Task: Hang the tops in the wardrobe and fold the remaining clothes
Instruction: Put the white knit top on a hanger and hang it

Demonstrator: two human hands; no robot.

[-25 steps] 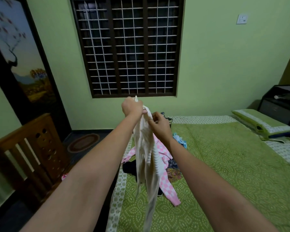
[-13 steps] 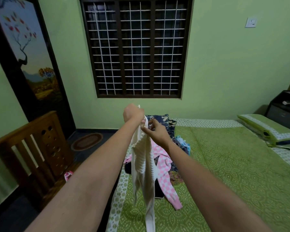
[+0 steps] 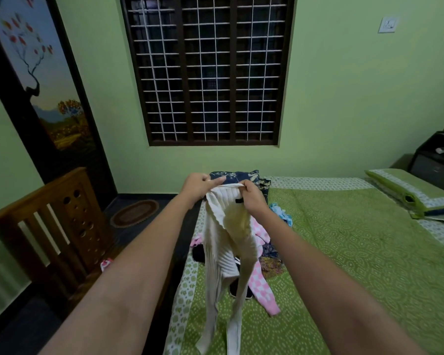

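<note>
Green walls close the room, with a dark barred window [image 3: 207, 70] filling the upper centre of the frame and a bed under a green patterned bedspread [image 3: 344, 252] running across the lower right.

At the centre of the frame both arms reach forward. The left hand [image 3: 199, 187] pinches the top edge of a cream ribbed top [image 3: 228, 242], fingers closed on the fabric with the forefinger stretched out to the right. The right hand [image 3: 251, 198] grips the same edge just beside it, fist closed around the knit, a small dark tag showing by its thumb. Between the two hands the edge is pulled into a short taut band. Below them the top hangs in long folds, and its two lowest ends reach the bottom centre of the frame; whether they touch the bedspread is hard to tell.

Behind the hanging top, on the near left part of the bed, lies a pile of clothes: a pink checked garment [image 3: 263, 288], something black [image 3: 199, 253] and a light blue piece [image 3: 280, 211]. A dark blue floral cloth [image 3: 241, 176] sits beyond the hands at the bed's far edge.

At the right edge lies a green pillow [image 3: 405, 190]. On the left stand a wooden rail [image 3: 49, 216], a small oval mat [image 3: 135, 212] and a tall painted panel [image 3: 41, 73].
</note>
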